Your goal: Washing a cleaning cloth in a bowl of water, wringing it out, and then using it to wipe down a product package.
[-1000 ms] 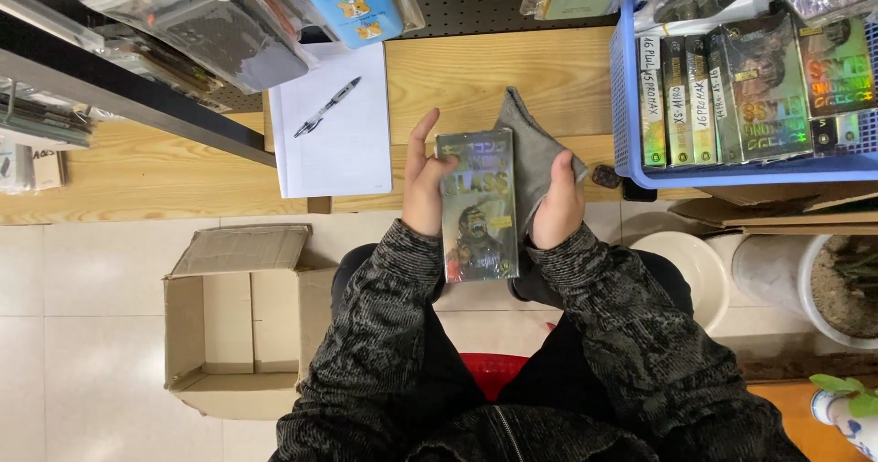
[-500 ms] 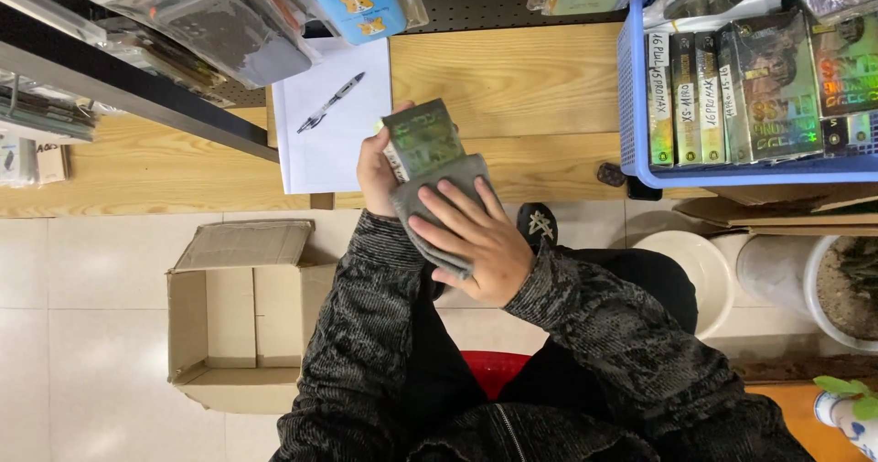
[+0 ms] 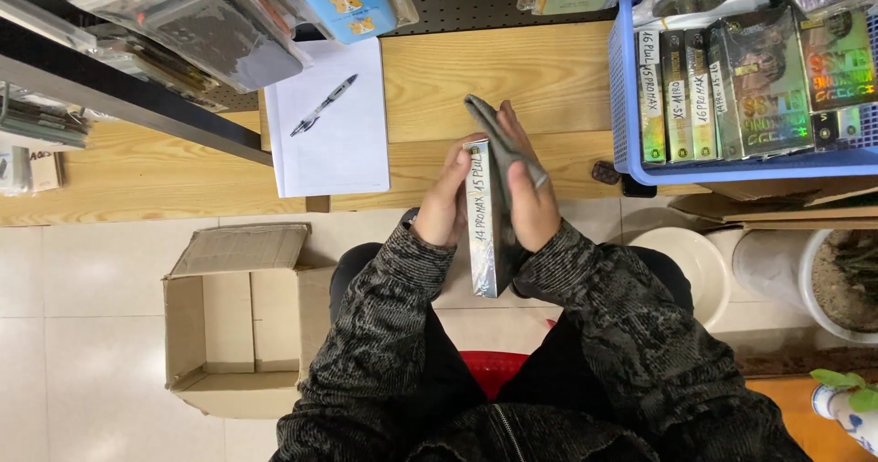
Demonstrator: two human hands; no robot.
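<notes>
Silvery flat rectangular boxes [image 3: 482, 217] are gripped edge-up at frame centre by the left hand [image 3: 445, 201], while a dark grey cloth [image 3: 498, 133] is clasped against them by the right hand [image 3: 530, 208].

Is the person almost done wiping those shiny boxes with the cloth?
Hard to say. In hand: the left hand holds one shiny flat box on edge, and the right hand presses a grey cloth against it. Many similar boxes stand in the blue basket; whether those are finished cannot be told. The cardboard box on the floor looks empty.
</notes>
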